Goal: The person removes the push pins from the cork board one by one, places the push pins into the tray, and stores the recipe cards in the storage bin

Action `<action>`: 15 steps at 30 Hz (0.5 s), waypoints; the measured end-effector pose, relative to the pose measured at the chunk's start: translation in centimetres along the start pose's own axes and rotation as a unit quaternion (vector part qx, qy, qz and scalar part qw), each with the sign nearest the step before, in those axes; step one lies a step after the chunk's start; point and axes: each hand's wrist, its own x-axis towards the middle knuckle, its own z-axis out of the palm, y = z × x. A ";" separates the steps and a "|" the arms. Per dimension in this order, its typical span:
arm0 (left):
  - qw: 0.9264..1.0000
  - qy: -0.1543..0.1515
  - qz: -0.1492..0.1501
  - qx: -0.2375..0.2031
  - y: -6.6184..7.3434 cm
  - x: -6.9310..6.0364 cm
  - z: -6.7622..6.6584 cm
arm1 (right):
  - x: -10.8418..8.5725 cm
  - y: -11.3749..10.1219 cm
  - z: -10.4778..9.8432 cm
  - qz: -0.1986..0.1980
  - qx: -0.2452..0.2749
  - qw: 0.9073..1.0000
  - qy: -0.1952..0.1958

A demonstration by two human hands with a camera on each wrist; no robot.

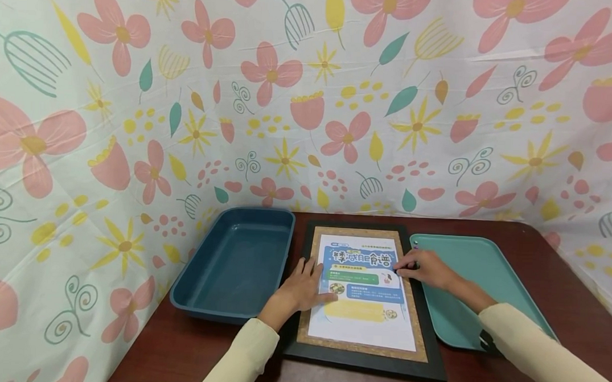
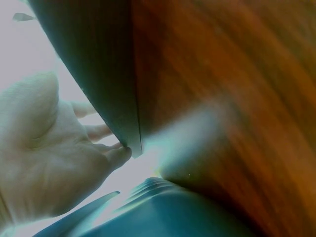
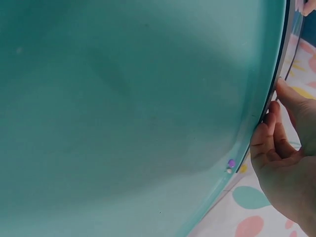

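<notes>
A printed poster sheet (image 1: 358,330) lies on a cork board (image 1: 422,347) with a black frame (image 1: 370,369). Spread over the sheet's left edge, my left hand (image 1: 302,287) presses it with straight fingers; its palm (image 2: 49,153) shows beside the frame in the left wrist view. At the sheet's right edge my right hand (image 1: 428,269) pinches a small dark pin-like thing (image 1: 396,269) between thumb and fingertips, mostly hidden by the fingers. In the right wrist view the right hand (image 3: 286,148) has its thumb and fingers close together by the frame's edge.
A deep blue tray (image 1: 236,256) stands left of the board. To the right lies a shallow teal tray (image 1: 476,278), with a small purple piece (image 3: 231,163) and a whitish one (image 3: 228,171) at its corner. Behind the brown table (image 1: 519,246) hangs a flowered cloth (image 1: 337,175).
</notes>
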 end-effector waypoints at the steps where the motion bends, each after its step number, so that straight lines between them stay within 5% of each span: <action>1: 1.000 0.000 0.001 -0.001 0.0 0.0 0.0 | 0.0 0.0 0.0 -0.001 -0.001 1.000 0.002; 15: 1.000 -0.004 0.001 -0.002 0.0 0.0 0.0 | 0.3 -0.1 -0.2 0.033 -0.010 0.999 -0.022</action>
